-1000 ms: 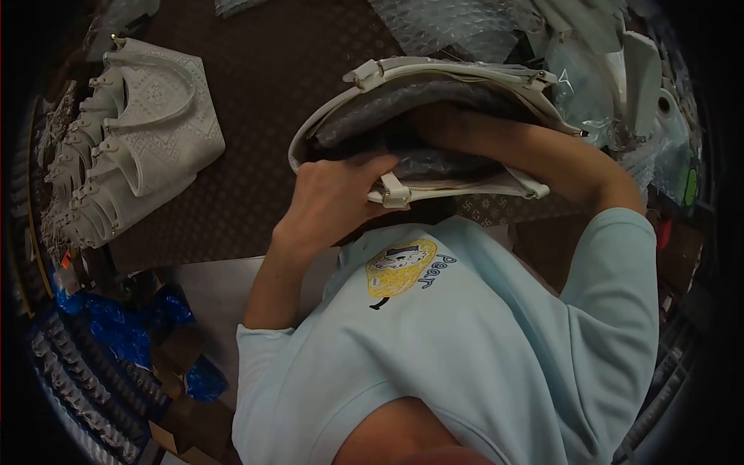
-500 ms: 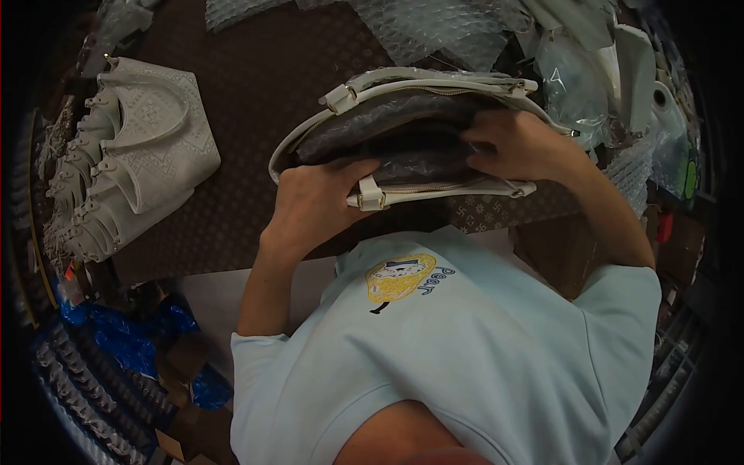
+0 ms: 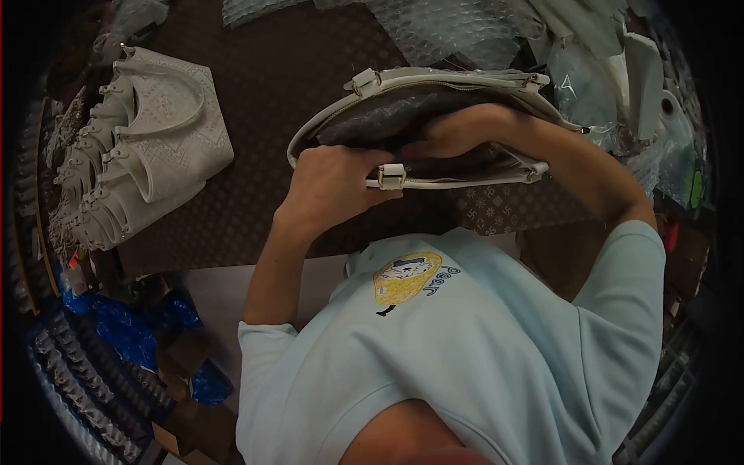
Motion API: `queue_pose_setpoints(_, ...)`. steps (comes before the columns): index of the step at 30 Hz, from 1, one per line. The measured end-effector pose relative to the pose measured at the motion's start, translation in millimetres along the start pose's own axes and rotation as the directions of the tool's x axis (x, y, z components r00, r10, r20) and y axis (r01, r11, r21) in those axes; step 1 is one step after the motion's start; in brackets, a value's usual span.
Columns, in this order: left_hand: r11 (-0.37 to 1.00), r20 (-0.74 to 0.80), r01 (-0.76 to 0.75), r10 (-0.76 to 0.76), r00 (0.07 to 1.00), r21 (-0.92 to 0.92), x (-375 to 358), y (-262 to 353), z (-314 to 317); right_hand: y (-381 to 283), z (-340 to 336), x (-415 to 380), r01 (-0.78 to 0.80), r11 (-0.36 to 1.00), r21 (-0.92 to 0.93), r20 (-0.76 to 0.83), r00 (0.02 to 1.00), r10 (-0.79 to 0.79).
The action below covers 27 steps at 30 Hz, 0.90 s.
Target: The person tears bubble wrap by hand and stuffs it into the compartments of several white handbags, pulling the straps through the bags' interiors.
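Observation:
A white handbag [image 3: 457,184] lies with its mouth held open toward me, showing a dark lining and clear plastic film inside. My left hand [image 3: 332,180] is closed on the near left rim beside a strap buckle [image 3: 391,177], thumb inside and fingers under the edge. Deep in the bag's mouth is my right hand [image 3: 459,130], reaching leftward from the right end. Its fingertips are hidden in the shadowed interior near my left thumb, so I cannot see whether they hold anything.
At the left stands a row of similar white handbags [image 3: 174,139] on the brown patterned table [image 3: 256,85]. Bubble wrap [image 3: 426,31] and clear plastic bags [image 3: 577,85] crowd the back and right. Blue plastic [image 3: 124,333] and an open cardboard box [image 3: 194,430] sit below left.
My right hand has moved left and deeper into the handbag from its right side. My left hand stays on the near rim. The whole view has shifted slightly.

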State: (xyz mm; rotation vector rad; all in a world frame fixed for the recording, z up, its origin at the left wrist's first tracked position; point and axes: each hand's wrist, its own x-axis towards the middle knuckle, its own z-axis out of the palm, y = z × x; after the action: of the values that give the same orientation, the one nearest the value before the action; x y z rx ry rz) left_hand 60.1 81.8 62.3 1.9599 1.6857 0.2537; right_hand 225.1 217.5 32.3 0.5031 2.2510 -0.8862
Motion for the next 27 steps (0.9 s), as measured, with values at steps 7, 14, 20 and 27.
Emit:
queue_pose_setpoints(7,1.000,0.004,-0.019,0.019,1.000,-0.023,-32.5,-23.2,-16.8,-29.1,-23.1,-49.7,0.314,0.934,0.169,-0.041,0.949,-0.312)
queue_pose_setpoints(14,0.923,0.117,-0.039,0.090,0.989,-0.382,-43.5,-42.5,-21.9,-24.9,-30.9,-80.0,0.075,0.979,0.187,-0.116,0.992,-0.054)
queue_pose_setpoints(20,0.593,0.078,0.062,0.000,0.997,-0.803,-45.7,-49.8,-14.9,-11.2,-20.6,-55.0,-0.022,0.988,0.155,-0.162,0.986,0.048)
queue_pose_setpoints(27,0.940,0.076,0.146,-0.128,0.989,-0.310,-34.7,-28.2,-18.3,-7.6,-0.7,-22.6,-0.016,0.967,-0.256,-0.266,0.962,-0.054)
